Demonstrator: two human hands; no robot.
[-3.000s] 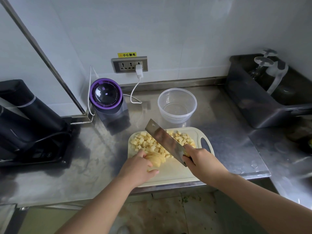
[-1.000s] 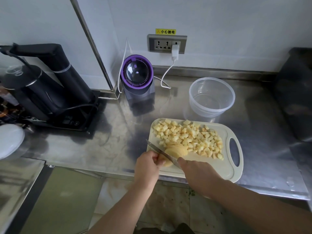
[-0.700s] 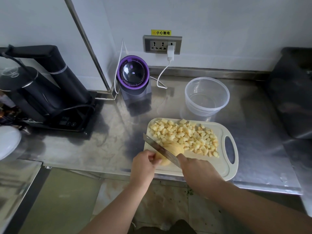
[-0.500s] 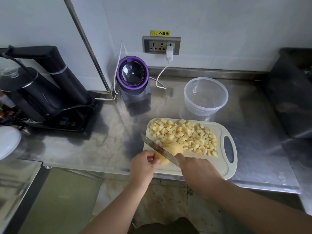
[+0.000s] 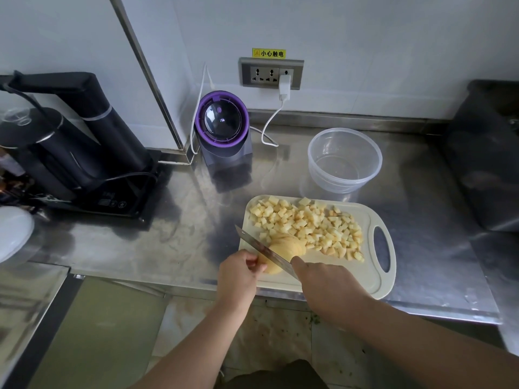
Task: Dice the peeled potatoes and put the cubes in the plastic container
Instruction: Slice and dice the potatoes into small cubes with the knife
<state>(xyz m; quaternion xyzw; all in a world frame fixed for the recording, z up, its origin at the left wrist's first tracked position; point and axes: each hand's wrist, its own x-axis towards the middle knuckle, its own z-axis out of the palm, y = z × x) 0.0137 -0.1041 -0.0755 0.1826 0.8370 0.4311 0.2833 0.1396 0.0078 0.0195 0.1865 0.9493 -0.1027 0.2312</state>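
brushed steel counter (image 5: 174, 240), clear plastic container (image 5: 345, 161)

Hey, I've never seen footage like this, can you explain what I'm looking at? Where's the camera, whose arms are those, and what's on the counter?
There is no machine here: these are a person's two bare arms. The one current picture comes from a wide-angle camera worn on the person's head, looking forward and down, so the arms enter from the bottom edge. The left hand holds a peeled potato steady on a pale cutting board. The right hand grips a knife, its blade set across that potato. Beyond it on the board lies a pile of potato cubes. Past the board stands a clear plastic container with no cubes in it. Everything sits on a steel counter, along with a purple-rimmed appliance and a black appliance at the left.
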